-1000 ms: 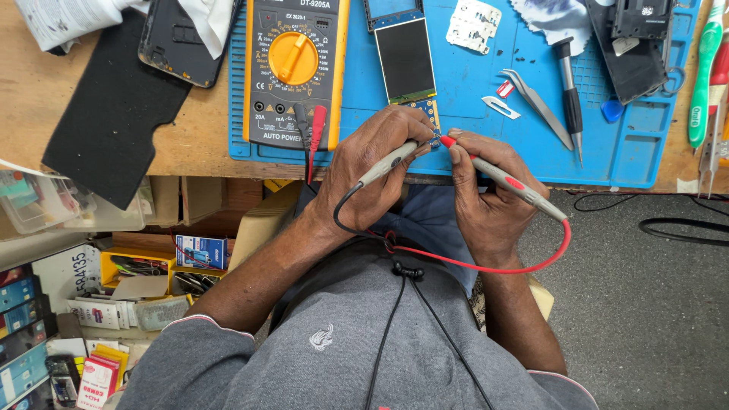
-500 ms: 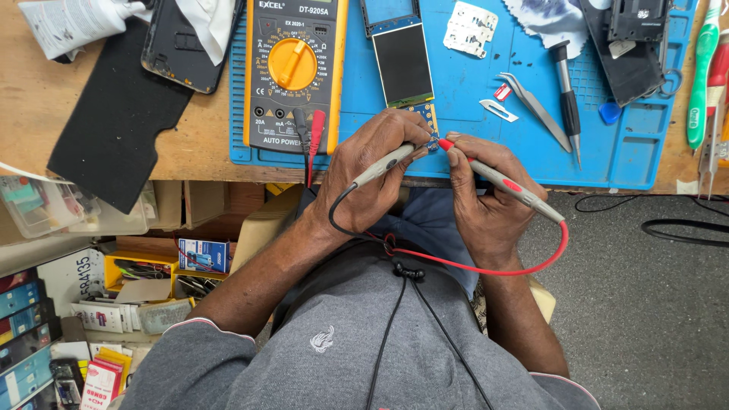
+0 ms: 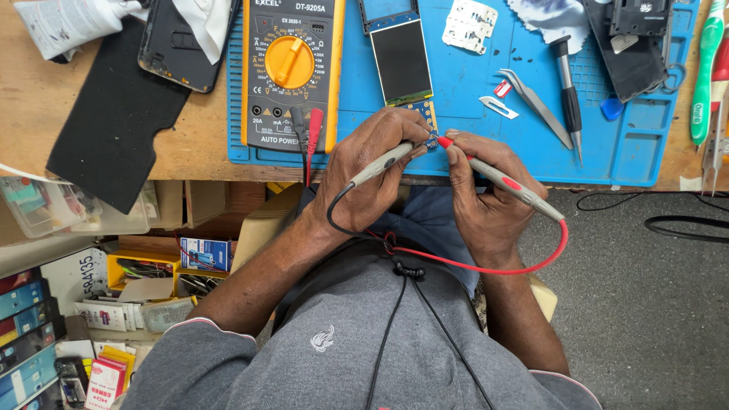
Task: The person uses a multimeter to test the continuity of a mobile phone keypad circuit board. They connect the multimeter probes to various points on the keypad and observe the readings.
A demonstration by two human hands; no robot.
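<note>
My left hand (image 3: 372, 171) grips a grey-black test probe (image 3: 383, 162), its tip pointing at the lower end of a small phone display module (image 3: 402, 64) on the blue work mat (image 3: 471, 114). In my right hand (image 3: 486, 190) is a grey-red test probe (image 3: 497, 176) whose red tip meets the same spot on the module's small circuit strip. Both probe tips nearly touch each other there. Red and black leads run to a yellow multimeter (image 3: 290, 68) lying at the mat's left side.
Tweezers (image 3: 535, 102), a screwdriver (image 3: 568, 91), a blade (image 3: 497, 108) and a metal plate (image 3: 469, 24) lie on the mat. A black phone shell (image 3: 182, 42) and a dark foam sheet (image 3: 106, 129) rest on the wooden bench. Boxes and small parts fill shelves lower left.
The view has shifted slightly; both hands keep the probes on the same spot of the module, with only tiny adjustments of the tips.
</note>
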